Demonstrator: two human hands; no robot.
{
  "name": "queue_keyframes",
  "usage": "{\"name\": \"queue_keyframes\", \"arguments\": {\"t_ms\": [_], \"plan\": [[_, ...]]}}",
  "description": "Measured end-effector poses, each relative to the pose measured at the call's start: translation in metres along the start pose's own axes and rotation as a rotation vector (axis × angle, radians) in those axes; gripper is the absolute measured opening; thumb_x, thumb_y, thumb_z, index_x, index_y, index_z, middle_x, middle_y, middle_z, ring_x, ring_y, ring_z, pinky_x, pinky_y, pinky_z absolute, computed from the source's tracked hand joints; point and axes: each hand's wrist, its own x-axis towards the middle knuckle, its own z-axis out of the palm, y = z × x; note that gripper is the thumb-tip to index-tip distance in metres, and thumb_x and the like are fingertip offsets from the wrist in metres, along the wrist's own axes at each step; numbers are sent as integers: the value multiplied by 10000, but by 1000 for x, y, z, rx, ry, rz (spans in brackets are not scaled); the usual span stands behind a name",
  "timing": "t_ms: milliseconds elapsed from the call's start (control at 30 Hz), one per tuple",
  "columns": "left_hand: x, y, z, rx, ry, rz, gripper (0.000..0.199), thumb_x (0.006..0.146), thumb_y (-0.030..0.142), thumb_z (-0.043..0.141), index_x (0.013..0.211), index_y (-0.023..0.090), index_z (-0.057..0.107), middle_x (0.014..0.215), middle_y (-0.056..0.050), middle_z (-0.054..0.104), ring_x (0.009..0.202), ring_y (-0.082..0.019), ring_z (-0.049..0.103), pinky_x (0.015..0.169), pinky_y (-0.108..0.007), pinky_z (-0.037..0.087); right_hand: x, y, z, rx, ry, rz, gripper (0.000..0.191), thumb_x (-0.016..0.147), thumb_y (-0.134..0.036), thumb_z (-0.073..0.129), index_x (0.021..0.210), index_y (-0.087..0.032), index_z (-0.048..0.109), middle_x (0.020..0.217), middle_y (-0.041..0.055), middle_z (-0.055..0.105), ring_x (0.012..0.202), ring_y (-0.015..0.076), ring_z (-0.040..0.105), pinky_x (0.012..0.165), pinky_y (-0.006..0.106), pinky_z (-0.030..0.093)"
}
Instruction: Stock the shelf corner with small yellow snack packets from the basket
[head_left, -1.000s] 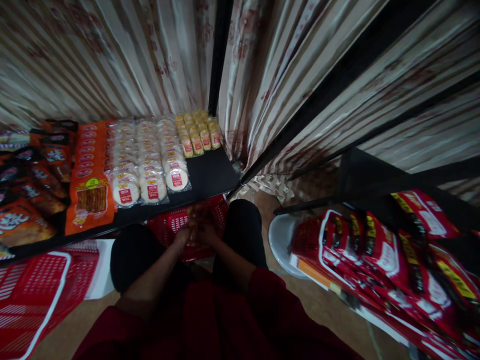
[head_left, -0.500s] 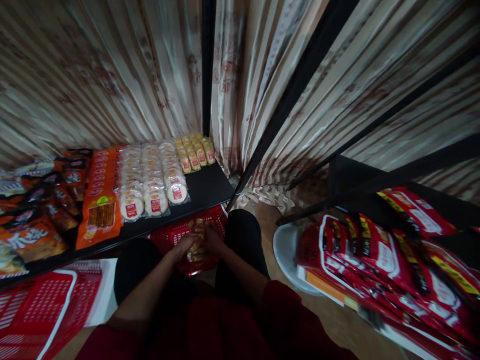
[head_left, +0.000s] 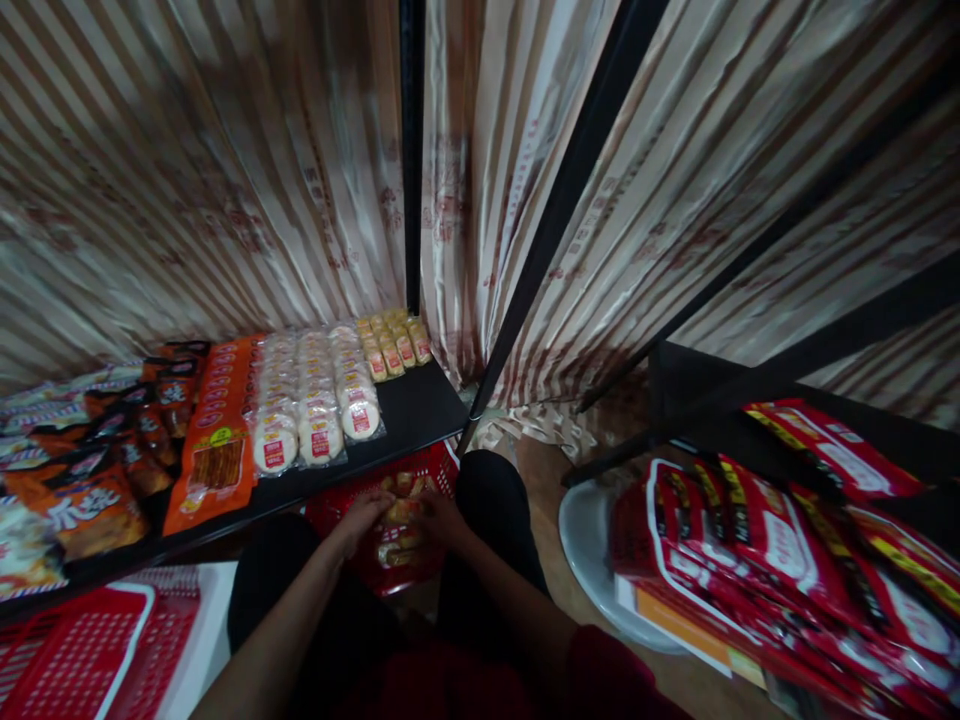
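Between my knees stands a red basket (head_left: 337,500) with several small yellow-wrapped snacks (head_left: 399,552) in it. My left hand (head_left: 365,520) and my right hand (head_left: 444,520) meet over the basket, closed on a small yellow packet (head_left: 403,511) between their fingertips. On the black shelf (head_left: 420,405) ahead, matching yellow packets (head_left: 394,345) stand in rows at the right end. Beside them lie rows of round white packaged cakes (head_left: 321,440), then an orange snack bag (head_left: 217,440).
Dark orange snack bags (head_left: 97,500) fill the shelf's left part. Red baskets (head_left: 97,630) stand at lower left. At right, a basket of red packets (head_left: 772,530) sits by a grey stool (head_left: 592,540). Black frame bars (head_left: 562,200) cross before striped curtains (head_left: 675,200).
The view has tilted up a little, so the shelf and baskets sit lower. My hands have moved slightly apart, with the small packet showing between them.
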Motion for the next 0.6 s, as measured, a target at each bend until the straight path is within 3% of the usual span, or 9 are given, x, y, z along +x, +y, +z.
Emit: {"name": "queue_keyframes", "arguments": {"t_ms": [100, 200, 600], "plan": [[-5, 4, 3, -92, 2, 59, 260, 566, 336, 719, 723, 158, 614, 575, 33, 603, 488, -75, 509, 486, -187, 345, -4, -7, -2, -20, 64, 130, 231, 756, -304, 577, 928, -170, 654, 840, 36, 686, 750, 158, 615, 662, 241, 458], [-11, 9, 8, -140, 31, 89, 290, 564, 278, 708, 811, 152, 621, 641, 22, 634, 530, -80, 543, 517, -190, 375, -10, -16, -4, -17, 99, 157, 223, 758, -319, 566, 906, -177, 656, 826, 27, 677, 744, 155, 609, 647, 231, 450], [-14, 32, 30, 0, 267, 281, 117, 640, 200, 625, 745, 147, 631, 735, -44, 681, 680, -148, 616, 652, -244, 470, -21, -35, -8, -181, 196, -21, 217, 745, -317, 575, 918, -201, 635, 919, 51, 675, 828, 171, 625, 746, 256, 458]]}}
